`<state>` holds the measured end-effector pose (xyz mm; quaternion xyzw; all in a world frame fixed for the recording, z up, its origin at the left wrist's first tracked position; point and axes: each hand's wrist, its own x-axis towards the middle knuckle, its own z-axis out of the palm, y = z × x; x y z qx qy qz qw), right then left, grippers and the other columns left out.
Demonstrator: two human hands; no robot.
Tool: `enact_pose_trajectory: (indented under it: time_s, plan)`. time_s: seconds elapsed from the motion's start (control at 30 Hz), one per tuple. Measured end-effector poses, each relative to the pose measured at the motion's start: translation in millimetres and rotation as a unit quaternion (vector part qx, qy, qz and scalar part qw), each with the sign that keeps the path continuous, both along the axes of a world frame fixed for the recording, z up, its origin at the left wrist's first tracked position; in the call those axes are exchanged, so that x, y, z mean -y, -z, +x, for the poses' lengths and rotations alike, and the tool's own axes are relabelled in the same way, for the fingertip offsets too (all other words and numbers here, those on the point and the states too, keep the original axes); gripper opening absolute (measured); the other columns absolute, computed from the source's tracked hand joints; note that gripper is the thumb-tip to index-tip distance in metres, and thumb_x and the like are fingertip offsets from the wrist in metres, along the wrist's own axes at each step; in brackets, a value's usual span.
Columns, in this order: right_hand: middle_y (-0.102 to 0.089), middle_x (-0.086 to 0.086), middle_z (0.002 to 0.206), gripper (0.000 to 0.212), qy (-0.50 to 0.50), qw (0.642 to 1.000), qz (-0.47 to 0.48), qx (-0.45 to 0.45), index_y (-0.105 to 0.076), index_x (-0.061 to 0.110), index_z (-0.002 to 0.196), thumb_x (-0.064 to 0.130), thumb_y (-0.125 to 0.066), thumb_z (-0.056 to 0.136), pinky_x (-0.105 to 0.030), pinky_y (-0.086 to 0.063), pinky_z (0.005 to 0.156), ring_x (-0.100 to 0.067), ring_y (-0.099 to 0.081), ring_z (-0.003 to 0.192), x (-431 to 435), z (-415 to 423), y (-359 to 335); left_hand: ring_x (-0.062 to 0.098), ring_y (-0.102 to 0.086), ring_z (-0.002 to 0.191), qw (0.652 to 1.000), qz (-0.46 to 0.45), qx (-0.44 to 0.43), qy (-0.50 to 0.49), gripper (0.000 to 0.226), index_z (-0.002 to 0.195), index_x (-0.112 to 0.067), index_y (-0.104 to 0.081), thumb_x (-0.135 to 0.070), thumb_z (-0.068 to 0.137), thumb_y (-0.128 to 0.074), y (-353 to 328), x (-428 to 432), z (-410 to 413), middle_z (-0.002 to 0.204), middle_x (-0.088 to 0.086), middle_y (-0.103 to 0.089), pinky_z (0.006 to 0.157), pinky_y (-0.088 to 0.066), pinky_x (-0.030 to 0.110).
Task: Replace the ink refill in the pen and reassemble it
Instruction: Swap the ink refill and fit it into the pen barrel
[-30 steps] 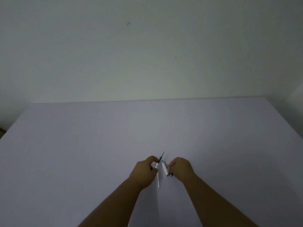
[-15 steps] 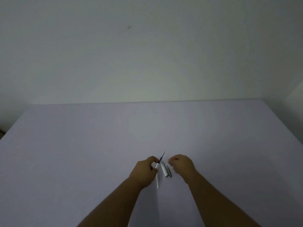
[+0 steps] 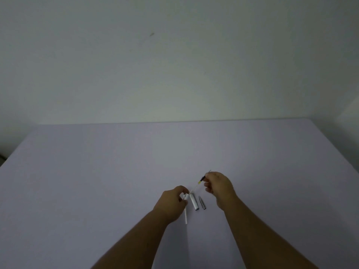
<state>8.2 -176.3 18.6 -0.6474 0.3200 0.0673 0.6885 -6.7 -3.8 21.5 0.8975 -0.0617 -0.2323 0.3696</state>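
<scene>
From my remote seat, I see a plain pale wall (image 3: 174, 65) filling the upper half of the head view, above a broad, flat lavender-grey tabletop (image 3: 97, 171) that runs from the far edge down to the bottom of the view. Two bare forearms rise from about 6 o'clock toward the table's middle.

The right hand (image 3: 220, 188), just right of centre, is curled with its thumb and fingertips pinched on the dark tip end of a thin, translucent ink refill (image 3: 199, 182); the refill has a black section and a small yellow band, and it slants down toward 7 o'clock, where its lower end meets the mouth of the barrel.

The left hand (image 3: 172, 203), at about 8 o'clock from the right one, is closed around the upper end of a slim white plastic pen barrel (image 3: 186, 215), whose free end points toward 6 o'clock below the fist.

On the table between the two hands lie two loose parts, side by side and apart from each other: a short white cylindrical pen section with a silver band (image 3: 194, 202), just at 3 o'clock of the barrel, and a small tapered grey metal nose cone (image 3: 202, 202), at 3 o'clock of that, its point aimed toward 12 o'clock.
</scene>
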Motion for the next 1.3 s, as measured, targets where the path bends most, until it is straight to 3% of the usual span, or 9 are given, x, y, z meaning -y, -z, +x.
enact_pose_trajectory:
  time_s: [0.07,0.17,0.27,0.37,0.47,0.63,1.07,1.3]
  plan:
    - [-0.059,-0.006,0.062,0.025,0.026,0.999,-0.028,-0.011,-0.062,0.005,0.068,0.01,-0.05,0.089,-0.02,-0.049,0.047,-0.012,-0.052,0.053,7.4,1.9,3.3,0.011,-0.055,0.061,1.0,0.001,-0.003,-0.003,0.024,0.113,-0.025,-0.057,-0.02,0.09,-0.055,2.3,-1.4,-0.2,0.094,0.006,-0.066,0.066,-0.054,0.029]
    - [-0.053,-0.008,0.054,0.037,-0.02,0.99,-0.128,-0.061,-0.055,0.007,0.052,0.01,-0.051,0.089,-0.03,-0.045,0.054,-0.018,-0.049,0.05,15.3,-0.6,14.0,0.009,-0.055,0.06,1.0,-0.002,-0.009,-0.01,0.027,0.117,-0.025,-0.055,-0.02,0.091,-0.054,5.6,-2.3,0.5,0.093,0.004,-0.065,0.061,-0.052,0.024]
    - [-0.044,-0.003,0.047,0.044,-0.154,0.939,-0.293,-0.096,-0.043,0.012,0.043,0.012,-0.053,0.087,-0.024,-0.033,0.048,-0.014,-0.04,0.044,15.6,-2.5,25.9,0.011,-0.057,0.065,1.0,0.0,-0.02,-0.02,0.032,0.122,-0.023,-0.052,-0.02,0.09,-0.055,7.3,-2.0,1.8,0.097,0.004,-0.065,0.061,-0.051,0.024]
    - [-0.041,0.0,0.047,0.044,-0.21,0.9,-0.366,-0.113,-0.037,0.013,0.045,0.011,-0.054,0.085,-0.022,-0.027,0.04,-0.008,-0.035,0.043,10.7,-5.6,35.3,0.012,-0.057,0.069,0.999,0.009,-0.022,-0.032,0.032,0.121,-0.019,-0.055,-0.019,0.088,-0.056,10.0,-3.4,2.7,0.096,0.001,-0.064,0.062,-0.049,0.024]
    - [-0.04,0.0,0.049,0.044,-0.228,0.89,-0.37,-0.136,-0.035,0.012,0.046,0.008,-0.054,0.085,-0.021,-0.028,0.041,-0.008,-0.034,0.044,7.3,-4.9,42.0,0.013,-0.055,0.072,0.999,0.044,-0.004,-0.027,0.026,0.113,-0.014,-0.062,-0.019,0.088,-0.057,11.4,-3.3,4.8,0.1,0.004,-0.065,0.066,-0.052,0.026]
    - [-0.04,0.0,0.05,0.045,-0.241,0.885,-0.37,-0.146,-0.036,0.013,0.046,0.009,-0.056,0.087,-0.019,-0.028,0.04,-0.008,-0.035,0.044,3.8,-3.5,39.0,0.018,-0.056,0.072,0.998,0.057,-0.001,-0.027,0.015,0.094,-0.009,-0.066,-0.019,0.087,-0.058,11.8,-4.1,6.7,0.08,0.001,-0.057,0.076,-0.059,0.039]
    - [-0.037,0.002,0.046,0.049,-0.243,0.877,-0.39,-0.138,-0.034,0.014,0.044,0.013,-0.054,0.089,-0.017,-0.027,0.038,-0.006,-0.033,0.041,3.7,-5.4,36.1,0.013,-0.051,0.064,0.998,0.052,-0.002,-0.028,0.011,0.076,-0.018,-0.057,-0.021,0.086,-0.061,10.3,-5.3,10.2,0.064,-0.009,-0.047,0.074,-0.059,0.037]
    - [-0.034,0.003,0.048,0.05,-0.242,0.872,-0.407,-0.121,-0.03,0.016,0.046,0.014,-0.052,0.091,-0.015,-0.025,0.039,-0.004,-0.03,0.043,4.9,-8.4,34.5,0.013,-0.054,0.067,0.999,0.042,0.007,-0.033,0.012,0.092,-0.011,-0.065,-0.021,0.086,-0.061,12.4,-5.2,12.7,0.069,-0.008,-0.051,0.073,-0.058,0.034]
